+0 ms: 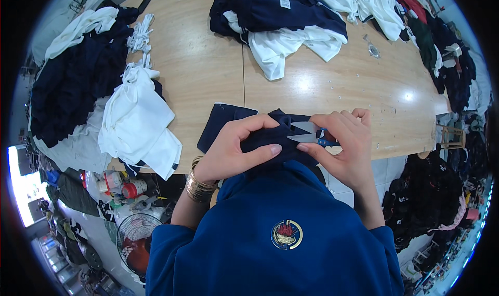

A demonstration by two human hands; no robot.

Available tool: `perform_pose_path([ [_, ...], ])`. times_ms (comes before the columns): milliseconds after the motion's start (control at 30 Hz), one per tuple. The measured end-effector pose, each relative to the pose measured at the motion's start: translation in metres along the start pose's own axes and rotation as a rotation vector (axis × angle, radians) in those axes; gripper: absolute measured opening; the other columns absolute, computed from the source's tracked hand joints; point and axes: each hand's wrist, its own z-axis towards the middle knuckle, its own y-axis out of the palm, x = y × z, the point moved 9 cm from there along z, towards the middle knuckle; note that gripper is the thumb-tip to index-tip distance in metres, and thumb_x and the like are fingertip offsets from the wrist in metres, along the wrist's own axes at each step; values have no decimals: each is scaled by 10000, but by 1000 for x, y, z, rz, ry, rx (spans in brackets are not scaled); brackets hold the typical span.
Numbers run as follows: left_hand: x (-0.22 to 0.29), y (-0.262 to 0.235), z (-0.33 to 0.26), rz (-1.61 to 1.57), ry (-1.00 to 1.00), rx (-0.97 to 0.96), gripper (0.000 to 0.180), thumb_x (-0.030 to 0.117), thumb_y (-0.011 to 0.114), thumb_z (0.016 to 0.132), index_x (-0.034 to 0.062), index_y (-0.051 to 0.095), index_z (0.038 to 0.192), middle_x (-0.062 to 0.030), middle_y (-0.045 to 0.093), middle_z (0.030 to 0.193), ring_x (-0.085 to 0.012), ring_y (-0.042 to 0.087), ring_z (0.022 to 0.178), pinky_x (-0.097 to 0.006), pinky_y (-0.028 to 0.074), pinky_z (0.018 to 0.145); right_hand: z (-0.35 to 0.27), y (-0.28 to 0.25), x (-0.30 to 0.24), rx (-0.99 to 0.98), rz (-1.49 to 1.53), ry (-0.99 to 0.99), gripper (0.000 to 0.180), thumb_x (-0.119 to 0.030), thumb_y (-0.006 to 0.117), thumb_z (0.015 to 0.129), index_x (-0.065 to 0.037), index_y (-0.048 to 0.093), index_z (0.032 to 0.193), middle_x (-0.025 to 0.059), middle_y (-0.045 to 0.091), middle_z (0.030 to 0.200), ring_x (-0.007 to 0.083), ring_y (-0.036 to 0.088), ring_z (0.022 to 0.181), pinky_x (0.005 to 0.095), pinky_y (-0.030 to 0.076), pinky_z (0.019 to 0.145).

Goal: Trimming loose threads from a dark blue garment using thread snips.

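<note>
White garments [136, 114] are lying left on the surface [205, 83]. At its near edge, the left hand [228, 151] is pinching navy cloth [221, 120]; the right hand [344, 146] is gripping snips [305, 138], blades parted, beside it. Trimming is apparently progressing, no finished cut showing; how much is remaining, I can't tell.

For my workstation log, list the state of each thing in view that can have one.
Snips: open, blades apart, gripped by the right hand
Navy cloth: bunched, held by the left hand
Gold bangle: worn on the left wrist
White garment: crumpled, draped over the table edge
Far garment pile: heaped, navy above white
Fan: cannot tell whether running
</note>
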Motion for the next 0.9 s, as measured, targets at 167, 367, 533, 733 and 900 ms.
perform_pose_path([
  [167,3,-1,0,52,46,17,230,109,629,764,3,557,955,0,538,856,-52,478,763,-182,385,675,0,1,-1,-10,-25,2,295,-317,708,672,-96,604,836,-3,532,634,137,454,570,322,266,664],
  [367,5,0,-1,77,45,17,219,88,631,761,3,560,950,1,532,844,-50,477,743,-180,386,654,-1,3,4,-17,25,64,298,-316,713,669,-97,608,841,-3,539,633,129,473,583,317,273,682],
  [533,3,1,-1,66,29,15,217,87,633,759,4,558,946,1,530,837,-50,475,735,-179,385,649,-3,6,7,-40,67,86,319,-321,717,674,-94,615,873,-5,562,659,119,484,593,315,274,698],
  [733,5,1,0,94,34,9,212,92,627,762,6,559,943,0,529,832,-55,479,738,-178,385,653,-4,10,10,-91,85,100,353,-341,701,695,-89,604,923,5,583,712,118,509,619,310,275,719],
  [900,4,1,1,104,22,18,215,98,625,763,5,558,945,2,529,829,-52,479,744,-175,384,654,-5,14,12,-122,164,146,348,-342,670,739,-83,596,961,20,593,747,121,521,640,298,284,720],
])
